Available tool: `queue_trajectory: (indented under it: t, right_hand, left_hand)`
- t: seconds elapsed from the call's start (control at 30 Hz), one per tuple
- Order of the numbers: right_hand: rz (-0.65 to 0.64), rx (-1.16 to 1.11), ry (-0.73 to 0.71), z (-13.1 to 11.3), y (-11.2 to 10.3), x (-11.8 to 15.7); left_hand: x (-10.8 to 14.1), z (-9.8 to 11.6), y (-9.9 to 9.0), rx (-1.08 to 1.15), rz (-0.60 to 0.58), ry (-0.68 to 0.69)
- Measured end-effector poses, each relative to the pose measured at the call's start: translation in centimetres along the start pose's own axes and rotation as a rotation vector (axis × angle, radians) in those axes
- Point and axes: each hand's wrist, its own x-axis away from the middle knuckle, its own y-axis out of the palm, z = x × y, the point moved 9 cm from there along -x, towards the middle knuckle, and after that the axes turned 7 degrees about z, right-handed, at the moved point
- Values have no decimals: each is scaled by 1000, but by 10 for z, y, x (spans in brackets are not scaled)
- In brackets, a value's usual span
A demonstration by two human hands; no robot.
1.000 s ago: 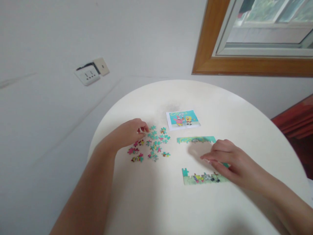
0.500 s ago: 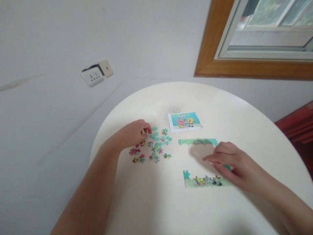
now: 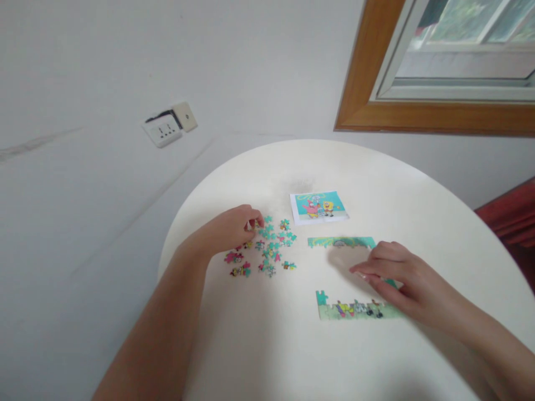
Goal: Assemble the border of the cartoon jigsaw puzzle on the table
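The left hand (image 3: 232, 230) curls its fingers over the left edge of scattered teal and pink cardboard jigsaw pieces (image 3: 270, 253); whether it grips one, I cannot tell. The right hand (image 3: 397, 274), thumb and forefinger nearly together, hovers between a narrow teal-and-yellow assembled puzzle strip (image 3: 340, 242) and a pale-green assembled bottom strip (image 3: 363, 311); its grip is unclear. Beyond the pieces, a white-bordered cartoon print (image 3: 320, 208) lies on the round white table (image 3: 259, 345).
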Motion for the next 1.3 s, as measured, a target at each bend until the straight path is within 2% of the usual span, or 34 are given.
queue_trajectory:
  t: [0.27, 0.5, 0.73, 1.0, 1.3]
  right_hand:
    - [-30, 3, 2, 3, 3, 0]
    - [-5, 1, 1, 2, 0, -1]
    - [10, -4, 16, 2, -3, 0]
    - [9, 0, 6, 1, -6, 1]
    - [-7, 4, -9, -2, -5, 0]
  left_hand:
    - [0, 10, 2, 16, -28, 34]
    - [-1, 4, 2, 16, 8, 37]
    - [-2, 7, 4, 66, 29, 45]
    - [-3, 2, -4, 33, 128, 24]
    - [-1, -10, -13, -22, 198, -71]
